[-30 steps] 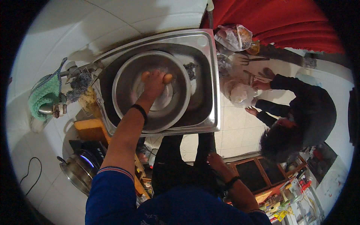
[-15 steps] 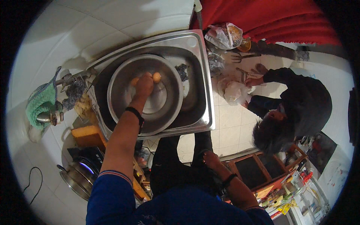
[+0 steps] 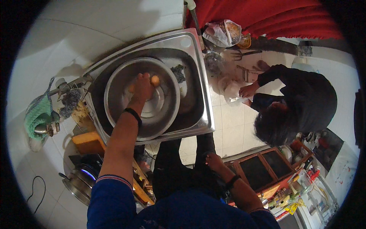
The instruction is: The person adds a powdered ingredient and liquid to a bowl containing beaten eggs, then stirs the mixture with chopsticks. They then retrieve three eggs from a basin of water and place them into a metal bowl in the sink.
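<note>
Your left hand (image 3: 142, 87) grips an orange potato (image 3: 154, 80) in the steel bowl (image 3: 114, 84), seemingly mid-wash. Your right hand (image 3: 214, 162) rests by your leg, apparently holding nothing.

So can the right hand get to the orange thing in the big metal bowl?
Probably not as it stands: the right hand hangs low by the leg, outside the sink. The left hand is already on the orange thing in the bowl.

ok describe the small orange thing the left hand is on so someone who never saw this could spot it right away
Start at the stainless steel sink set in the white counter; a big round steel bowl fills most of it. The left hand reaches into that bowl, and the small round orange-brown lump sits at its fingertips. It is the only warm-coloured thing inside the grey metal bowl.
</note>
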The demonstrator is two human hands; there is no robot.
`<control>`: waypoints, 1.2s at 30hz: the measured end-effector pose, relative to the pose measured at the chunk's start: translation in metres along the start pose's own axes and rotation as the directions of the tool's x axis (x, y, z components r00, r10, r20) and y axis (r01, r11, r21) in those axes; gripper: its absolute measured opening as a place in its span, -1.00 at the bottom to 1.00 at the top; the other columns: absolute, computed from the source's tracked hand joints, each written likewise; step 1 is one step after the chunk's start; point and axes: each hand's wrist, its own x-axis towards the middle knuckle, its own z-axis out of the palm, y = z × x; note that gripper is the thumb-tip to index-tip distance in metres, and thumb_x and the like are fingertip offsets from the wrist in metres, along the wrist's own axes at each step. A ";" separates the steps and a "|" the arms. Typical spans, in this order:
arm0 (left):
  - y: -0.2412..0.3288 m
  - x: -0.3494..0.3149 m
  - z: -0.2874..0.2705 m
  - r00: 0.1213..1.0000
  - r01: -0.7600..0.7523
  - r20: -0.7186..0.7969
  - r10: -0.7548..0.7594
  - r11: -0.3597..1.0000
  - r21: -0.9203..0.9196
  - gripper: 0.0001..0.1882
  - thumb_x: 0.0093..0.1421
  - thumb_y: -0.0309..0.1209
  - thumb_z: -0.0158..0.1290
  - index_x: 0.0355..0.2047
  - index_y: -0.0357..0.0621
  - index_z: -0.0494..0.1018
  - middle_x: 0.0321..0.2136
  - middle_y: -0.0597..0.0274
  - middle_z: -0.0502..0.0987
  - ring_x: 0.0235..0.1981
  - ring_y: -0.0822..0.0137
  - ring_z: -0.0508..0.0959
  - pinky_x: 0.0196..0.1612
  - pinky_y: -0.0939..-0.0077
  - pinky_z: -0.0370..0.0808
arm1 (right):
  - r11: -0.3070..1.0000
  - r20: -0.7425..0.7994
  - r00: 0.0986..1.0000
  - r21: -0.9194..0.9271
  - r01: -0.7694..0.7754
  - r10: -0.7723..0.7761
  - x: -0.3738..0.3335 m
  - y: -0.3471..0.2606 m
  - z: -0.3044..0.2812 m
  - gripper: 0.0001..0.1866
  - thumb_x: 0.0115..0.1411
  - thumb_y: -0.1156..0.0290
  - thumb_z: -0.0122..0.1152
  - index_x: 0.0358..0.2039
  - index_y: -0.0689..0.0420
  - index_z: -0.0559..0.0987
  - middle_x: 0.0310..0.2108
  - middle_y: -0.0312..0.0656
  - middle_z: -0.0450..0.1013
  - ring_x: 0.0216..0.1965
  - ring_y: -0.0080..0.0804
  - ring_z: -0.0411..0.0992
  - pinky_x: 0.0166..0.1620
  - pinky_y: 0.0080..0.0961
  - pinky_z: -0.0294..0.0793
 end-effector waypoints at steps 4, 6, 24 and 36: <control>0.006 0.012 -0.015 0.976 0.151 0.154 -0.152 0.988 0.018 -0.54 0.21 -0.24 0.26 0.03 -0.21 0.44 -0.01 -0.19 0.55 0.08 -0.18 0.55 0.05 -0.10 0.54 | 0.994 0.016 1.000 -0.111 -0.001 0.003 -0.005 -0.010 -0.008 -0.64 0.34 0.22 0.07 -0.02 0.19 0.61 -0.03 0.24 0.57 0.02 0.28 0.53 0.07 0.07 0.55; 0.008 0.010 -0.023 0.963 0.165 0.208 -0.173 0.985 0.057 -0.57 0.27 -0.20 0.19 0.02 -0.20 0.44 0.01 -0.18 0.56 0.07 -0.17 0.57 0.06 -0.10 0.54 | 0.978 0.007 0.998 -0.200 0.065 -0.065 -0.006 -0.011 -0.010 -0.64 0.34 0.22 0.06 -0.03 0.19 0.61 -0.03 0.25 0.57 0.02 0.28 0.53 0.07 0.08 0.55; -0.011 0.005 -0.008 0.955 -0.028 0.295 -0.010 0.992 0.125 -0.47 0.37 -0.10 -0.01 0.04 -0.38 0.53 0.06 -0.21 0.54 0.03 -0.16 0.60 0.13 0.00 0.55 | 0.994 -0.013 1.000 -0.108 -0.005 0.004 -0.013 -0.024 -0.018 -0.60 0.30 0.25 0.06 0.02 0.21 0.60 -0.06 0.23 0.58 0.01 0.24 0.55 0.11 0.09 0.54; -0.017 0.000 -0.026 0.987 0.028 0.158 -0.043 0.995 0.092 -0.62 0.40 -0.17 -0.08 -0.15 -0.22 0.56 -0.22 -0.15 0.67 -0.15 -0.20 0.67 -0.04 -0.08 0.60 | 0.998 0.013 1.000 -0.058 -0.017 0.017 -0.014 -0.038 -0.018 -0.55 0.32 0.22 0.04 0.09 0.22 0.58 0.06 0.21 0.55 0.06 0.25 0.53 0.14 0.05 0.54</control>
